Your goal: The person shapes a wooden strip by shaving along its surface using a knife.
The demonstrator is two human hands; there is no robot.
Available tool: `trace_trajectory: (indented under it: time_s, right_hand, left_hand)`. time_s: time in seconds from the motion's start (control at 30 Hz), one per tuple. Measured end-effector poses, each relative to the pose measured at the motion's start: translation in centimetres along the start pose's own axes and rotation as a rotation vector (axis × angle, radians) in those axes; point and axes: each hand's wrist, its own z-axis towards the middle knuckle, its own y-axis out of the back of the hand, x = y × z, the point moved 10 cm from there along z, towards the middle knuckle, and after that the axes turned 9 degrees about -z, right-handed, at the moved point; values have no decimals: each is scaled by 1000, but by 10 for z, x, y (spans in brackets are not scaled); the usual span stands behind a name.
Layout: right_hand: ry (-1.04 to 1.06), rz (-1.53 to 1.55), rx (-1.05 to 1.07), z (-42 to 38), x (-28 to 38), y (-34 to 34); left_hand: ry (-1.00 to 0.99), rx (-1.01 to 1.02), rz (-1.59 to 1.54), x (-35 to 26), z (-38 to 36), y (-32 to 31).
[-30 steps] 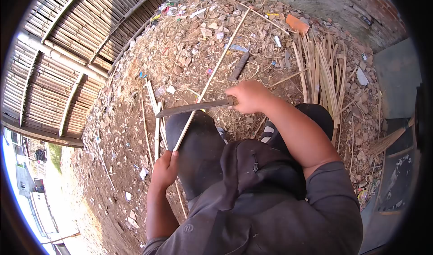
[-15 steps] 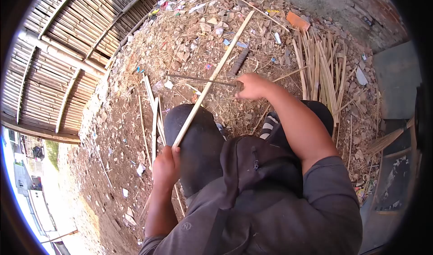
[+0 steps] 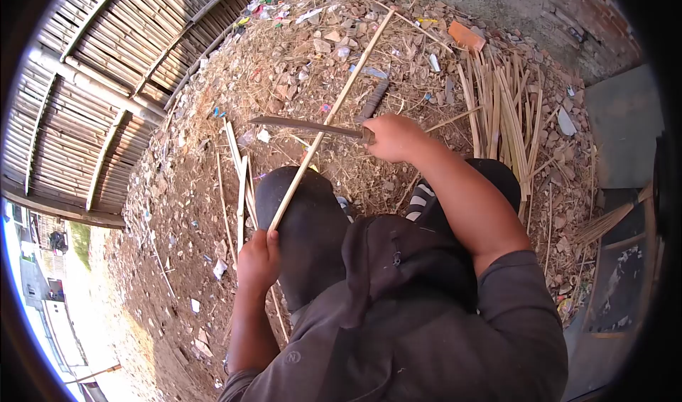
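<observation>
My left hand [image 3: 258, 260] is closed around the near end of a long, pale bamboo strip [image 3: 348, 84], beside my left knee. The strip slants away over the knee toward the rubble ahead. In my right hand [image 3: 395, 138] is the handle of a machete [image 3: 302, 125], its long dark blade pointing left. The blade crosses the strip around mid-length in this view, with its broad side showing. Just beyond the right hand, a dark ridged rod [image 3: 376, 99] lies on the ground.
A pile of split bamboo strips [image 3: 503, 111] lies on the right, and a few more strips [image 3: 244, 182] lie left of my knee. Brick rubble and litter cover the ground [image 3: 192, 210]. A bamboo fence [image 3: 106, 61] stands at left, a wall [image 3: 511, 18] at the back.
The machete has rolled so that more of its flat side shows, and its tip has shifted slightly left. The strip's far end has moved slightly left and away. Both hands keep their grip.
</observation>
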Motion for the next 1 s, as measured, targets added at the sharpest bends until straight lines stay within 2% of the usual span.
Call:
trace_trajectory:
  time_s: [0.17,0.3,0.33,0.43,0.53,0.63,0.7,0.73,0.83,1.0]
  right_hand:
    - [163,-248,53,-14,50,10]
    - [-58,44,-9,14,-29,-14]
    - [-66,-3,61,6,-20,0]
    - [-39,-49,-29,-1,-7,5]
    - [93,-124,54,-14,32,11]
    - [132,-160,3,-17,35,9]
    - [5,-39,-41,-1,-13,-10]
    - [-61,17,-80,6,-26,1]
    - [-54,-84,-136,-1,-21,3]
    - [159,-197,-90,-18,36,12]
  left_hand:
    - [-18,14,-16,-5,-1,-2]
    - [-31,-26,-4,-6,2,-3]
    - [-20,-24,28,-11,4,2]
    - [-4,4,35,-8,-2,5]
    - [-10,21,23,-10,1,1]
    - [-40,4,28,-8,2,-1]
    - [-29,7,53,-7,-4,-2]
    - [-21,9,80,-11,1,0]
    - [-14,28,95,-10,2,4]
    - [-58,44,48,-10,5,-3]
